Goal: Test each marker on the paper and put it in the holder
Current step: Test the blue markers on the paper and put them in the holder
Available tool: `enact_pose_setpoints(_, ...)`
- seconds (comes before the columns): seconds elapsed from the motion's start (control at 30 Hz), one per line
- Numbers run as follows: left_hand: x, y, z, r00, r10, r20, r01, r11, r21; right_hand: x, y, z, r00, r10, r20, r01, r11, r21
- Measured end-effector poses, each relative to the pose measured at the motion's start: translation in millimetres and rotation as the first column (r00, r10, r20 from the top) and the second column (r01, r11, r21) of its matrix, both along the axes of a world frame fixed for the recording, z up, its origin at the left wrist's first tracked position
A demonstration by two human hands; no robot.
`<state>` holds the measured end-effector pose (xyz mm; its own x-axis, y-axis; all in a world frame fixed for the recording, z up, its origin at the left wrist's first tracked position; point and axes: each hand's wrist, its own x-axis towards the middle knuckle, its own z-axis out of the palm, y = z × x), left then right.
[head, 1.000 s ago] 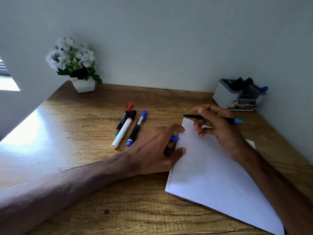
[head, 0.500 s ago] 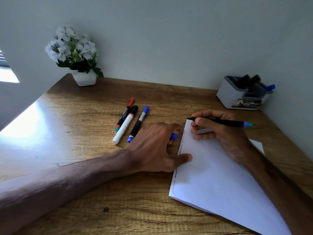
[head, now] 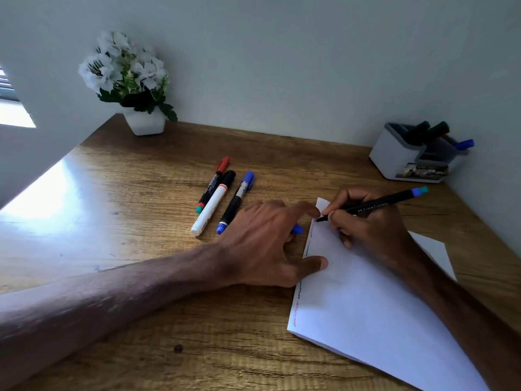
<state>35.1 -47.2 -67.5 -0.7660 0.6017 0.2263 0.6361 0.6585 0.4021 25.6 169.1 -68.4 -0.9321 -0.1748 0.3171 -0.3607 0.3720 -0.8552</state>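
Right hand gripping black pen, tip on paper, left hand pressing paper edge

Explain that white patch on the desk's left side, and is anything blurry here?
Head view: daylight from the left glares off the desk, washing out the wood grain; the left forearm nearest the lens is smeared, while the pen in the right hand is sharp enough to read its lettering.

Legible: "FABER CASTELL", pale capitals along barrel of black pen gripped in right hand | print on three markers just beyond left hand: too small to read | sticker on holder beyond right hand: blurred, unread
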Motion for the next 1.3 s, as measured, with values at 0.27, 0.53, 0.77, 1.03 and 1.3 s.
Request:
enact_pose_setpoints(0.27,-0.6,0.8,2.0,1.0,0.009,0.008,-0.008,0.999,-0.041,-1.5,0.9,-0.6,1.0,-0.007,-0.028,0.009,0.997,0.082)
enact_pose_setpoints(0.53,-2.1,0.3,1.6,1.0,0.012,0.018,-0.012,0.999,-0.046,-2.4,-2.1,-1.0,0.999,-0.006,-0.045,0.013,0.987,0.162)
enact_pose_setpoints(0.77,-3.1,0.1,-0.5,1.0,0.017,-0.003,-0.017,0.999,-0.033,-2.1,-4.1,-0.6,0.999,-0.043,-0.028,0.047,0.983,0.178)
enact_pose_setpoints(1.03,-3.1,0.1,0.1,1.0,0.017,-0.001,-0.017,0.999,-0.033,-2.9,-3.3,-0.8,0.997,-0.073,-0.017,0.075,0.986,0.151)
enact_pose_setpoints(1.3,-3.1,0.2,0.7,1.0,0.017,-0.015,-0.017,1.0,-0.026,-2.7,-3.5,-1.0,0.994,-0.108,0.018,0.104,0.986,0.132)
